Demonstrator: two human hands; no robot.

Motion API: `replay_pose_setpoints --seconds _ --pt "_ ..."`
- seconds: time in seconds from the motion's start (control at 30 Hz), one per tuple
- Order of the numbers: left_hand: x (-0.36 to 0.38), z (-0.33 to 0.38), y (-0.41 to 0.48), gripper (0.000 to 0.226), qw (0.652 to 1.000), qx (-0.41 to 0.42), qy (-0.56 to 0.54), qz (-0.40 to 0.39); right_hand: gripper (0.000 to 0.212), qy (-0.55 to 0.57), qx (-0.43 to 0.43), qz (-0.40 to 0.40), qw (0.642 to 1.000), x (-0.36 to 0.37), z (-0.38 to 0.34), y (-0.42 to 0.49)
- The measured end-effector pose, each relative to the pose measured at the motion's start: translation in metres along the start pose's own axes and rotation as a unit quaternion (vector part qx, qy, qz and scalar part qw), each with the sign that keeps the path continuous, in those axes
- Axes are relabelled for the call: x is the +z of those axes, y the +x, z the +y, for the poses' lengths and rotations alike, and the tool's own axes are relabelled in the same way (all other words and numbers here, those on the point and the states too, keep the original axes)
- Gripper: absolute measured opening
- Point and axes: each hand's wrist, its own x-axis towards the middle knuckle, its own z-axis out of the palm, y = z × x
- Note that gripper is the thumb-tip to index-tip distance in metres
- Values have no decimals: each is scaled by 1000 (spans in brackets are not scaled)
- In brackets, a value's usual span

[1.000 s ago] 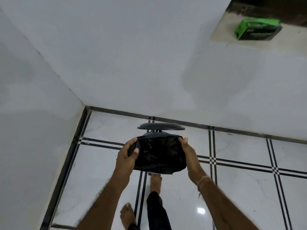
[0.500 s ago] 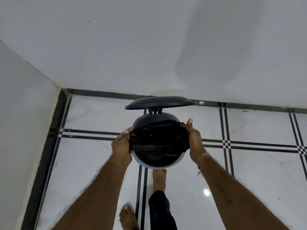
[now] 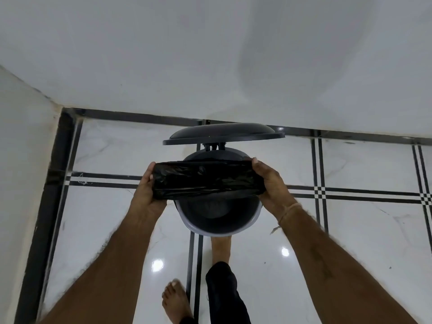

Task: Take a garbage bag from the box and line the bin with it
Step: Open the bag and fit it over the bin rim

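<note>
white tiled floor [image 3: 112, 230] under open bin [image 3: 219, 220]; both hands grasp garbage bag [image 3: 208, 180] stretched left-to-right across it

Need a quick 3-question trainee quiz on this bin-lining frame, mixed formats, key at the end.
1. True or false: the lid is shut.
2. What holds the bag? A) left hand only B) both hands C) nothing
3. Fill in: the bag is stretched over the ___ half of the bin opening.

Key: 1 false, it stands open. 2 B, left hand and right hand grip its ends. 3 far; the near half remains uncovered.
</note>
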Motion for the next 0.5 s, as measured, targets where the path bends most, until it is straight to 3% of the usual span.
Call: replay_pose_setpoints --seconds 0.07,0.17,0.27,0.4,0.5 --pt "-1 5 5 17 999 17 -30 -19 36 -65 -31 -23 997 -7 3 6" --pt "-2 13 13 30 998 38 -36 -20 22 -179 -47 -40 982 -19 3 11" --pt "-6 17 18 43 999 40 -6 -25 12 -225 -46 -24 973 -30 4 14" --pt "-13 15 17 52 992 11 104 -69 11 -148 -30 78 985 -43 -4 13" --pt "-19 16 12 21 964 16 260 -53 17 -55 -7 115 992 -47 -11 14"
